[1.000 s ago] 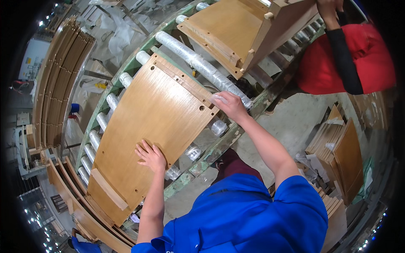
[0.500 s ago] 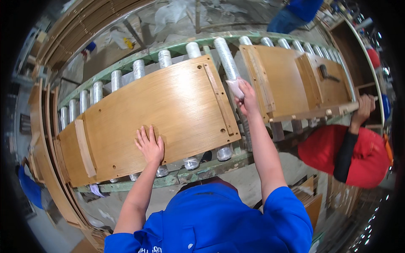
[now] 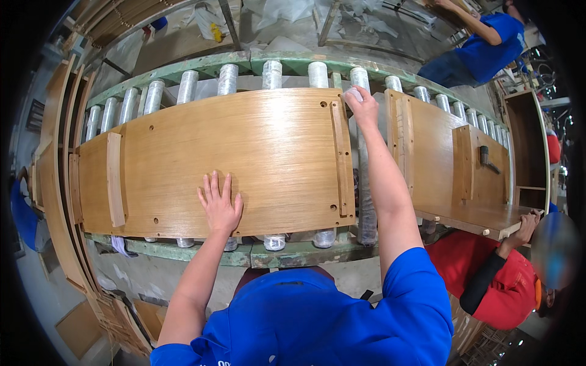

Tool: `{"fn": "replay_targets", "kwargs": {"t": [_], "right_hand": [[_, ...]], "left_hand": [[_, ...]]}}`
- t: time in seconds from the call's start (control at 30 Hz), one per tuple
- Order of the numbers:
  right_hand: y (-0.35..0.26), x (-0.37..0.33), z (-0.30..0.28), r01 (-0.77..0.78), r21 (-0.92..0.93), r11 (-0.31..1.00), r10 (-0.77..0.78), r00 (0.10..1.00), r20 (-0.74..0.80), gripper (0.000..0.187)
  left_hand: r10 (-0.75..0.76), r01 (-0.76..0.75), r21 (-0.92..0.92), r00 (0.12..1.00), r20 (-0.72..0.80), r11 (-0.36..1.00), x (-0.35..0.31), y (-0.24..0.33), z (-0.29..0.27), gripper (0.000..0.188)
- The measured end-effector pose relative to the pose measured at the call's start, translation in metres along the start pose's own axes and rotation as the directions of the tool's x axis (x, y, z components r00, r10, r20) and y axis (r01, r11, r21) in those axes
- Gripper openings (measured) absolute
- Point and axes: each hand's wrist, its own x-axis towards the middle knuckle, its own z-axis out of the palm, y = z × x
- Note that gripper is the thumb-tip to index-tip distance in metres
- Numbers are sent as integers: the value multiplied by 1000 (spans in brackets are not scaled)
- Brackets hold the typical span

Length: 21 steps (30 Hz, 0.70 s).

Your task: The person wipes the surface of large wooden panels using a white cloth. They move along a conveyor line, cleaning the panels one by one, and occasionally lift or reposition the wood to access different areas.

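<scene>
A long light-brown wooden panel (image 3: pixel 268 140) lies across the roller conveyor, with a narrow wooden batten (image 3: pixel 115 180) near its left end and another batten (image 3: pixel 342 158) with holes along its right end. My left hand (image 3: pixel 221 205) rests on the panel near its front edge, palm down and fingers spread. At the panel's far right corner, my right hand (image 3: pixel 365 111) is closed round a small pale pinkish-white piece (image 3: pixel 353 94). Fingers cover much of this piece, and its material is unclear.
Wrapped rollers (image 3: pixel 272 74) run between green rails (image 3: pixel 241 61). To the right, a second panel (image 3: pixel 427 143) carries a dark hammer-like tool (image 3: pixel 488 160). A co-worker in red (image 3: pixel 503 277) grips a board there. Another person in blue (image 3: pixel 488 52) stands beyond the conveyor. Upright boards (image 3: pixel 61 183) stand at left.
My right hand has moved from beside the panel's right end to its far right corner, still holding the pale piece. My left hand stays flat on the panel. The view has turned.
</scene>
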Motion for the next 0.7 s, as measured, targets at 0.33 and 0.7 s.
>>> {"fn": "replay_targets", "kwargs": {"t": [0.33, 0.7], "right_hand": [[1, 3, 2, 58, -94, 994, -57, 998, 17, 42], [-2, -43, -24, 35, -57, 998, -34, 999, 16, 40]], "left_hand": [[23, -23, 3, 999, -42, 1000, 1, 2, -1, 58], [26, -25, 26, 999, -39, 999, 0, 0, 4, 57]]}}
